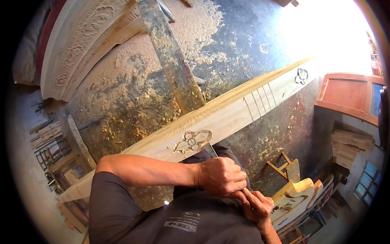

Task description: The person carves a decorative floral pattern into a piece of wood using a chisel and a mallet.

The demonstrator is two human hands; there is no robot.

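Observation:
A long pale wooden beam [231,114] runs diagonally in front of me, from lower left to upper right. A flower relief [192,140] is carved into its face, with small chips around the petals. My left hand [222,177] is closed round a carving chisel [211,151], whose metal blade points at the flower's right end; I cannot tell if its tip touches the wood. Below it, my right hand [259,206] is closed at the rear of the chisel, its fingers against my left hand. The handle is hidden inside the hands.
A narrow plank [172,57] meets the beam's far side. At upper left lies a large curved carved panel [83,49]. Wood chips and sawdust cover the floor [126,105]. A small wooden stand [286,167] and shaped wooden pieces [298,191] are at right, near a reddish panel [349,95].

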